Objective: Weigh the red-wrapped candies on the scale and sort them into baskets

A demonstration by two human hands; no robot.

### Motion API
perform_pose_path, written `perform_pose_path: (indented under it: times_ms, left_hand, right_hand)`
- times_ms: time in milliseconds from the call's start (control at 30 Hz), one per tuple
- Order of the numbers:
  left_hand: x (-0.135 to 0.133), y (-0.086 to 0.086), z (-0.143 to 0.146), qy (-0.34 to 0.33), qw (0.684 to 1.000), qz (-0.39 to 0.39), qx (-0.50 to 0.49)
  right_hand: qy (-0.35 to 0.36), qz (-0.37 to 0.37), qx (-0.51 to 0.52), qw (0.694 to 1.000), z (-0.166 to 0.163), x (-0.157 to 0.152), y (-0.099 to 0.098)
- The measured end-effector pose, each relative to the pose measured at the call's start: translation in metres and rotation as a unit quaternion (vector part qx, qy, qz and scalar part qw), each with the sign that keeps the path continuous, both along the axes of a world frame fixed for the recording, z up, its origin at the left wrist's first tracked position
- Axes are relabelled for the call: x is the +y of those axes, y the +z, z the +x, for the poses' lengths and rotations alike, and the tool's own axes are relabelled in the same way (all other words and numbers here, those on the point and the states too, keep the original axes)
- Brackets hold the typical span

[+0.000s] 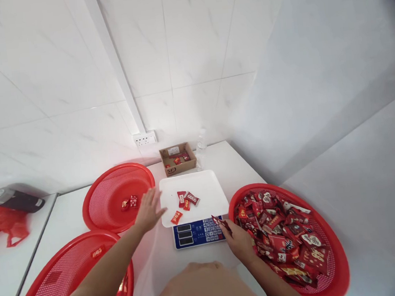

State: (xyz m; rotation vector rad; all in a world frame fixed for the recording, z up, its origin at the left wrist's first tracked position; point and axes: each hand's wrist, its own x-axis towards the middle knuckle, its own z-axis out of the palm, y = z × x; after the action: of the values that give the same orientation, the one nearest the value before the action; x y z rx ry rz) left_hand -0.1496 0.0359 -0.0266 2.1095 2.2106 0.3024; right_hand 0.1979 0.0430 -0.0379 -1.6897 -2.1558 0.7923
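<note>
My left hand (149, 211) hovers between the far red basket (96, 189) and the scale's white tray (208, 184), fingers spread and holding nothing. Several red wrapped candies (186, 199) lie on that tray. In front of it shows the scale's blue keypad and display panel (186, 242). Over the panel's right end, my right hand (241, 242) pinches a dark red candy packet (221, 222). Close beside it stands a red basket (342, 264) heaped with red candy packets (284, 237).
A small cardboard box (182, 169) with a few candies and a clear plastic bottle (201, 141) stand by the wall. Another red basket (70, 248) is at the near left. A black cylindrical object (19, 198) and a red plastic bag (6, 223) lie far left.
</note>
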Motion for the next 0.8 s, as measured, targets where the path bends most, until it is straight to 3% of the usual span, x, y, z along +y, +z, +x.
perform_pose_path:
  times_ms: [100,200,467,800]
  left_hand:
    - [0.007,-0.014,0.036,-0.155,0.987,-0.046,-0.02]
    - [0.021,-0.021,0.063,-0.194,0.978,-0.073,-0.029]
    - [0.06,-0.02,0.101,-0.168,0.984,-0.055,-0.034]
    - [0.062,-0.018,0.1,-0.069,0.99,-0.089,-0.087]
  right_hand:
    - [0.004,-0.008,-0.001,1.0,0.0,0.0,0.0]
    - [0.003,-0.018,-0.006,1.0,0.0,0.001,-0.001]
    - [0.001,-0.002,0.007,1.0,0.0,0.0,-0.005]
    - [-0.003,0.004,-0.001,1.0,-0.001,0.0,-0.006]
